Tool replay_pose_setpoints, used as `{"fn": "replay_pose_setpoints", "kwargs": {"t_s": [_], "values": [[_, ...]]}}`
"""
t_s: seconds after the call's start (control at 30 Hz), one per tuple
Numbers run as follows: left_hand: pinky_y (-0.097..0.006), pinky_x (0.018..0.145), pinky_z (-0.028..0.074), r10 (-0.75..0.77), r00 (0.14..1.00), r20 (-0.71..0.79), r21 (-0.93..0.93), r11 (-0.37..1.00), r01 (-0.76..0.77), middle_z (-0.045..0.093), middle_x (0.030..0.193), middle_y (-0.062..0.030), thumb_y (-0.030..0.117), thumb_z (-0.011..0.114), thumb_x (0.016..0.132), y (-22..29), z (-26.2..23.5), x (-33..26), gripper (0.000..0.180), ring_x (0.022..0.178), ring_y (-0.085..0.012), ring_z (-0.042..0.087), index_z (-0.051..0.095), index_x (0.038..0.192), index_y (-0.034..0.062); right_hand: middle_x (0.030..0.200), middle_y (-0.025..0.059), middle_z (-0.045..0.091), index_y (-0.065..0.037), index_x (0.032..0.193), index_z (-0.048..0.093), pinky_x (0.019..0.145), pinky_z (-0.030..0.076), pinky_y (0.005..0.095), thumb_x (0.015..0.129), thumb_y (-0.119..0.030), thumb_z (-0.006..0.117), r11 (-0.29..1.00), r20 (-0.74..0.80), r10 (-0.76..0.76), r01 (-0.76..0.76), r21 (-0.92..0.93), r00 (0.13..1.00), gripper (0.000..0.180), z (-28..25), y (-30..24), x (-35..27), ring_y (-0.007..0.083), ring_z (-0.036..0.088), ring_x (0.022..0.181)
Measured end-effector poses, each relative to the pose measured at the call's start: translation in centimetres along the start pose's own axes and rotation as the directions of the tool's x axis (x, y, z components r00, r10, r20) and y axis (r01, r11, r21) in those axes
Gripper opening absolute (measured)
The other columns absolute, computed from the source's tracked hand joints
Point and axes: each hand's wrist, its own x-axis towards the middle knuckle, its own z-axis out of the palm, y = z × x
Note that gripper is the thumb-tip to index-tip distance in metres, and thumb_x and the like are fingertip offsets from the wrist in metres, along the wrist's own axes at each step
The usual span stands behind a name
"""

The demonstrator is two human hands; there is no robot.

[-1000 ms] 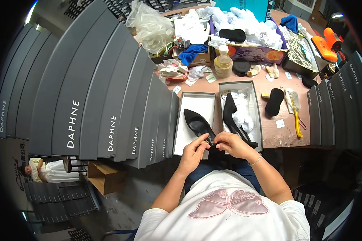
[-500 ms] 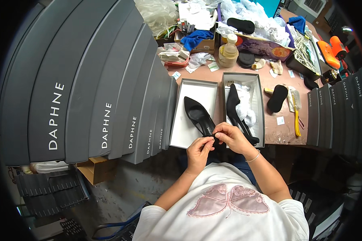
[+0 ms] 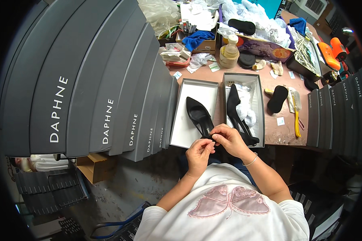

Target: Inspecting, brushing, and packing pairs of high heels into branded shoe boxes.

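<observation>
Two hands meet at the heel end of a black pointed shoe (image 3: pixel 200 117), which lies in the open lid of a grey shoe box (image 3: pixel 182 132) with its toe toward the lid's far edge and its heel over the near edge, by my body. My left hand (image 3: pixel 200 152) and right hand (image 3: pixel 228 139) are pressed together, fingertips pinched on something small at the shoe's heel; I cannot tell what it is. To do this well, I judge that I should keep the shoe resting in the lid so it does not twist, and work with fingertips only. Just right of the lid sits the box's other half (image 3: pixel 260 105), holding the second black shoe (image 3: pixel 236 114) on white tissue. Beyond, toward the table's far edge, stand a pale jar (image 3: pixel 230 51) and a clutter of cloths and bags. A yellow-handled brush (image 3: pixel 296 116) lies near the table's right edge. Stacked grey boxes (image 3: pixel 92 76) rise along the left.
</observation>
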Motion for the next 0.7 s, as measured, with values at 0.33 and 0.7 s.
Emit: {"fn": "replay_pose_setpoints", "kwargs": {"t_s": [0.33,0.7], "values": [[-0.022,0.067,0.053,0.151,0.988,0.036,0.261,0.953,-0.155,0.057,0.099,-0.007,-0.009,0.061,0.086,-0.8,-1.0,-0.1,0.026,0.079,-0.0116,0.062,0.056,0.111,-0.004,0.101,0.0061,0.054,0.004,0.104,0.062,0.072,0.055,0.024,0.093,-0.005,0.057,0.994,-0.016,0.0,0.002,0.111,1.0,0.015,0.1,0.9,-1.1,0.0125,0.061,0.084],[-0.027,0.065,0.053,-0.026,0.957,0.289,0.446,0.888,-0.111,0.061,0.098,-0.0103,0.004,0.069,0.083,-0.4,-1.7,1.6,0.02,0.075,-0.0162,0.063,0.059,0.1,-0.0017,0.077,0.0089,0.058,0.001,0.092,0.057,0.06,0.048,0.029,0.084,-0.013,0.07,0.96,-0.223,-0.116,0.052,-0.274,0.968,0.021,0.2,1.7,-3.2,0.0167,0.06,0.067]]}}
